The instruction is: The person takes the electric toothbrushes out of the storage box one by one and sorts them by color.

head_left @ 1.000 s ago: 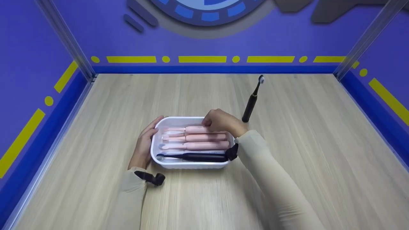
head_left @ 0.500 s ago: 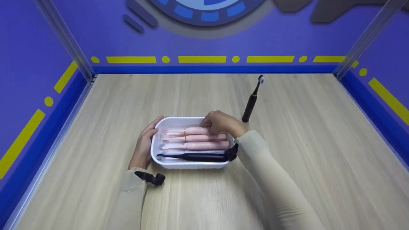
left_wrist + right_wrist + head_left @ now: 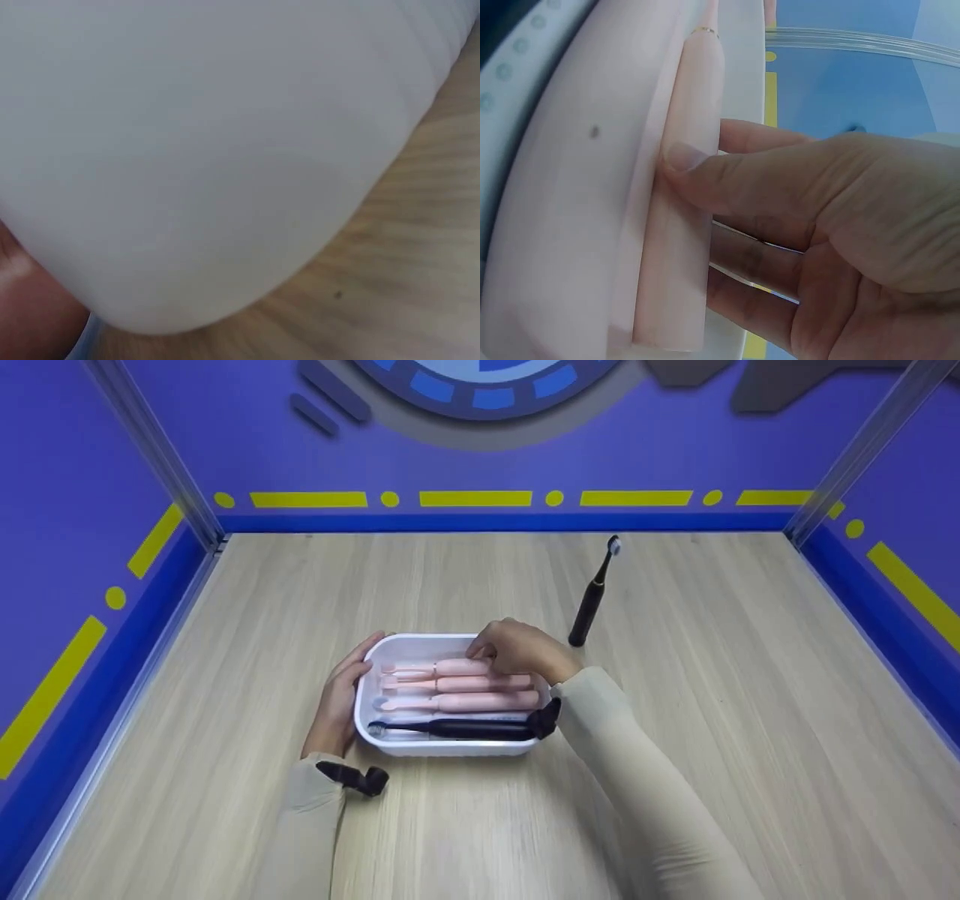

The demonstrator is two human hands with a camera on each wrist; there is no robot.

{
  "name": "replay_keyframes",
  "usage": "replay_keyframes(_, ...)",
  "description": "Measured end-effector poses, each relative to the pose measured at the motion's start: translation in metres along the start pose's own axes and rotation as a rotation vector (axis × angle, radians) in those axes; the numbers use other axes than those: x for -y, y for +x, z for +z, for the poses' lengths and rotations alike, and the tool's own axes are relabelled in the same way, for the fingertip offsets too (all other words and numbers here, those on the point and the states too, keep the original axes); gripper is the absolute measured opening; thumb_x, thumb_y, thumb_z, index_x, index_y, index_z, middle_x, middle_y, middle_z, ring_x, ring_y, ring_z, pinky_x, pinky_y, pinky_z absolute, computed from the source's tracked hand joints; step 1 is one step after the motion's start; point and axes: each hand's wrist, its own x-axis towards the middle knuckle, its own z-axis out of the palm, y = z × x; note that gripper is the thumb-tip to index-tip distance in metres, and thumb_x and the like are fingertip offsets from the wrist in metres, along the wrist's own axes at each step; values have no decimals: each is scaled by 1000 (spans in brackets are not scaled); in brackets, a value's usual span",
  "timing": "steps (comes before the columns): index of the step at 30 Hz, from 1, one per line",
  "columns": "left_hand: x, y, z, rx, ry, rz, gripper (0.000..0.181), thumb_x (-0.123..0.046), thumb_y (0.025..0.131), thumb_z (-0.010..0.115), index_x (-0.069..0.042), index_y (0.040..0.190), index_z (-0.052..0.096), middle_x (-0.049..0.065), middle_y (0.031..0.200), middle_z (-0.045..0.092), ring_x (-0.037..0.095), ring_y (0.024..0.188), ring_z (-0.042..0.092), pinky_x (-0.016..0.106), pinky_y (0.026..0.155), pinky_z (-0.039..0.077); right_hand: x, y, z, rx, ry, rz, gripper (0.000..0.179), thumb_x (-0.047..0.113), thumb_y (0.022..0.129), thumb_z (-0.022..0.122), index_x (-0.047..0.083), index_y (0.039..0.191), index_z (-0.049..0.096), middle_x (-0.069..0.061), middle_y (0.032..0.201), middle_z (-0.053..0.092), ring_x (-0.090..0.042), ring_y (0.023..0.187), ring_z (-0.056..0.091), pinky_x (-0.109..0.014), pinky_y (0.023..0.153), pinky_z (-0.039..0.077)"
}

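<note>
White and round-cornered, the tray [image 3: 450,749] rests on the tabletop [image 3: 480,832], and we see the left hand [image 3: 335,701] at its left end, thumb by the rim, that grip holding it. The right arm reaches across the tray's right end, wrist bent, with the right hand [image 3: 517,649] turned down inside; its grip pinches the farthest pink toothbrush [image 3: 456,667], thumb on one side of the handle, fingers on the other. We count three pink toothbrushes in the tray, the middle one [image 3: 487,684] and the nearest one [image 3: 487,702] lying alongside, then one inner black toothbrush [image 3: 469,729] by the near wall. One outer black toothbrush [image 3: 589,607] is beyond the right hand; we cannot tell whether it stands or lies. Between the nearest pink and inner black ones shows a pale strip [image 3: 512,58] with round marks, mostly covered and hard to identify. In the right wrist view, fingertips vanish behind the pinched handle; in the left wrist view, the tray's wall leaves us only a cut-off corner of hand.
</note>
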Motion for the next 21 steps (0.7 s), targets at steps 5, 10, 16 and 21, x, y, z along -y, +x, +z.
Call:
replay_keyframes(5,0,0,0,-18,17,2,51,-5,96,29,-4,147,37,4,157,31,12,147,21,27,121,14,1,-1,0,-6,-4,-15,51,-15,75,56,14,113,73,-2,99,68,-15,81,47,-25,68,39)
replay_keyframes(10,1,-1,0,-19,22,11,51,-5,96,29,-5,147,37,4,157,31,12,146,22,27,121,14,1,-2,0,-7,-18,-22,51,-14,75,54,14,114,73,-1,106,70,-17,85,48,-26,71,41)
replay_keyframes(16,2,-1,-1,-12,29,16,52,-5,96,28,-5,147,37,4,157,31,13,146,22,29,121,15,-1,-3,-3,-23,-7,-83,52,-16,71,57,10,114,72,-6,106,72,-19,93,62,-33,81,54)
replay_keyframes(21,1,0,-1,2,15,27,52,-3,96,27,-2,147,35,7,157,30,16,146,22,33,122,15,-2,-6,-5,-51,26,-121,51,-17,72,57,9,113,72,-8,104,73,-22,95,65,-36,83,55)
